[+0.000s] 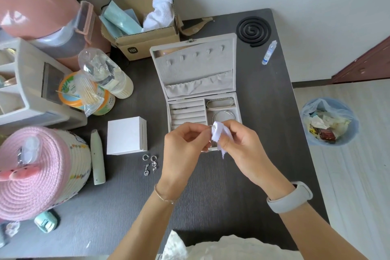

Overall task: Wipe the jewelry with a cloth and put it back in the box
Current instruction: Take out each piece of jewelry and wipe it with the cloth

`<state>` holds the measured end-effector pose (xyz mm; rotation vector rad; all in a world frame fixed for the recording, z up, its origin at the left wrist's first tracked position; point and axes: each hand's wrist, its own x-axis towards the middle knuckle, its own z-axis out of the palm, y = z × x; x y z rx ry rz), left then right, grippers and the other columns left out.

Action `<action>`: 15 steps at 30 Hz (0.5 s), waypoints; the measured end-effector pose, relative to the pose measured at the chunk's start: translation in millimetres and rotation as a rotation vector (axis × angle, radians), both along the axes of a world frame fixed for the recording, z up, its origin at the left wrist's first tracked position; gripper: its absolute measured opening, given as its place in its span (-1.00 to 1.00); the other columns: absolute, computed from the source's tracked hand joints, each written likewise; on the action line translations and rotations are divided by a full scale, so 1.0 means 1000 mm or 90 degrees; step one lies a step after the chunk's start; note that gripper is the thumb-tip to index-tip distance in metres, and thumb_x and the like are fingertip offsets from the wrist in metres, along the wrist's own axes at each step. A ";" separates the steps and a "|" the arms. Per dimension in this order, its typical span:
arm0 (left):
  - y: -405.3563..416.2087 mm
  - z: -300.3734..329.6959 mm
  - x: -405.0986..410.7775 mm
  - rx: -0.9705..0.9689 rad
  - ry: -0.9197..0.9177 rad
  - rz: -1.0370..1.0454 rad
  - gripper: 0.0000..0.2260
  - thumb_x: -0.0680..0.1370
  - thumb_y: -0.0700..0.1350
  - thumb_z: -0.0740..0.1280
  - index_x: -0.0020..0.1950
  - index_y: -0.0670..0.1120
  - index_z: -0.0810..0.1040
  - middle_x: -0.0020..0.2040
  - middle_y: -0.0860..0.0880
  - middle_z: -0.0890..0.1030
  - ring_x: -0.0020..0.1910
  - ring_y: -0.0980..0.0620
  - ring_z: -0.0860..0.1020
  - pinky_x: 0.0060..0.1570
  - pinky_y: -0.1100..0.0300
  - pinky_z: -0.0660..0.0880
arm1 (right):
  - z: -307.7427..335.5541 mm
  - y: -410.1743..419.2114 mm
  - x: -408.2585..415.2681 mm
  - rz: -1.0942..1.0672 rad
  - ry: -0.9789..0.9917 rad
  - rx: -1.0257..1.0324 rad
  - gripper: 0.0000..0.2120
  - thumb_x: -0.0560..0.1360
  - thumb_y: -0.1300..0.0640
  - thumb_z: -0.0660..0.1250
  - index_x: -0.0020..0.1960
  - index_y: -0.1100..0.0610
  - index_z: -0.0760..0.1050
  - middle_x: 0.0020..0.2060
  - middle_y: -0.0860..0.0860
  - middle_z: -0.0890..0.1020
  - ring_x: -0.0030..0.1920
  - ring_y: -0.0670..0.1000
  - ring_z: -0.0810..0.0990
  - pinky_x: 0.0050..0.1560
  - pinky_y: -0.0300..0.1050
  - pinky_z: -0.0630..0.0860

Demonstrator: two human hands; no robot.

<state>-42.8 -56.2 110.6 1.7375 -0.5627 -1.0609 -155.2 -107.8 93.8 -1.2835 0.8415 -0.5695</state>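
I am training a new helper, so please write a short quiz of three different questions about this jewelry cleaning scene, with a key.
1. True or false: the box lid is closed.
2. Which hand holds the cloth? A) left B) right
3. Fill in: the earrings lie on the table, left of the ____ hand.

Key
1. False: the lid stands open.
2. B: the right hand grips the cloth, while the left hand pinches a small silver piece against it.
3. Left.
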 end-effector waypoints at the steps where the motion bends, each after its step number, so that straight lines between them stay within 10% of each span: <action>1: 0.000 0.001 0.000 0.010 0.080 0.015 -0.91 0.41 -0.29 0.39 -0.29 -0.16 0.60 -0.46 0.02 0.59 -0.42 0.09 0.52 -0.36 0.29 0.49 | -0.001 0.000 -0.001 0.012 0.000 -0.006 -0.89 0.42 -0.02 0.28 -0.19 0.01 0.47 -0.41 -0.01 0.49 -0.37 -0.13 0.43 -0.31 -0.36 0.37; 4: 0.001 0.001 0.003 0.008 0.098 -0.024 -0.93 0.41 -0.27 0.41 -0.27 -0.15 0.60 -0.45 0.02 0.59 -0.42 0.10 0.53 -0.35 0.30 0.49 | -0.001 -0.001 -0.002 0.012 0.005 -0.028 -0.87 0.43 0.00 0.20 -0.20 0.03 0.46 -0.42 -0.01 0.49 -0.37 -0.14 0.44 -0.31 -0.40 0.39; 9: 0.005 -0.002 -0.001 -0.076 -0.233 -0.113 -0.88 0.43 -0.20 0.40 -0.23 0.02 0.59 -0.30 0.12 0.64 -0.31 0.17 0.58 -0.21 0.36 0.50 | -0.003 0.000 0.001 -0.014 -0.015 -0.032 -0.79 0.45 0.04 0.21 -0.36 -0.07 0.42 -0.54 -0.18 0.44 -0.45 -0.18 0.39 -0.34 -0.44 0.36; 15: 0.000 0.001 -0.001 0.015 0.058 0.018 -0.89 0.42 -0.30 0.37 -0.28 -0.14 0.59 -0.48 0.04 0.59 -0.46 0.13 0.52 -0.38 0.30 0.48 | -0.007 -0.001 -0.004 0.032 0.026 -0.057 -0.98 0.45 0.06 0.27 -0.16 -0.04 0.45 -0.40 -0.21 0.54 -0.32 -0.22 0.49 -0.28 -0.39 0.39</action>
